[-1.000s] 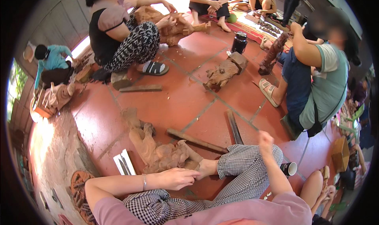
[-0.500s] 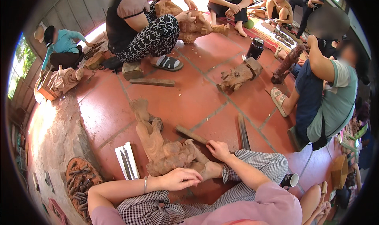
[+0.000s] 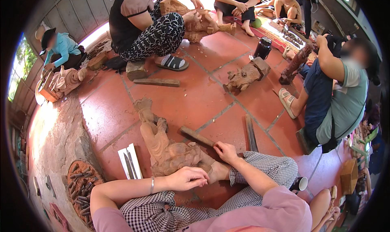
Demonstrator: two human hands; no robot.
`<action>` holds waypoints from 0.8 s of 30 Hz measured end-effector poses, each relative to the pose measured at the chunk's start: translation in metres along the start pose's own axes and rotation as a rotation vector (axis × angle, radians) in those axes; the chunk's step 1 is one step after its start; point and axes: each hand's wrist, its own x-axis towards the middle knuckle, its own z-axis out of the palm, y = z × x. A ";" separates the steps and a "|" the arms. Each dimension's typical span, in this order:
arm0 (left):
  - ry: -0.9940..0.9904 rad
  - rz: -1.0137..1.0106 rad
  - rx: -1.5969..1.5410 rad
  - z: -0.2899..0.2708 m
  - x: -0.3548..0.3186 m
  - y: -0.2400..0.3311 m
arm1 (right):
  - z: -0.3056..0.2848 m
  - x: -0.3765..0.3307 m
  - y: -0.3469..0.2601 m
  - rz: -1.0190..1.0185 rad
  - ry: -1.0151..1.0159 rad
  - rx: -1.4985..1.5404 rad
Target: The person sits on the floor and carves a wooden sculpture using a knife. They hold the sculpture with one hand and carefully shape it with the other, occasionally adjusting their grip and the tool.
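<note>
The carving's [image 3: 164,144] lower end is hidden behind the left hand [image 3: 187,178] and a bare foot. The right hand [image 3: 226,152] rests on a wooden mallet [image 3: 198,136], fingers curled over its end; left fingers bend loosely against the carving. It lies on the floor [image 3: 195,98], reddish-brown, a rough-cut figure.

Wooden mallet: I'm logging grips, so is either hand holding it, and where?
The right hand grips the mallet at its near end; the left hand rests on the carving.

We had the wooden carving [image 3: 162,144] lying before us, chisels [image 3: 130,165] to its left, a wooden mallet [image 3: 198,136] to its right.
</note>
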 end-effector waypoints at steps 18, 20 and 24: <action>-0.019 -0.028 -0.042 -0.002 0.000 0.002 | -0.003 0.002 -0.001 0.038 -0.038 0.026; -0.020 -0.029 -0.043 -0.002 0.000 0.002 | -0.003 0.003 -0.001 0.039 -0.037 0.029; -0.028 -0.004 -0.043 -0.003 0.004 0.001 | -0.003 0.002 0.000 0.053 -0.046 0.017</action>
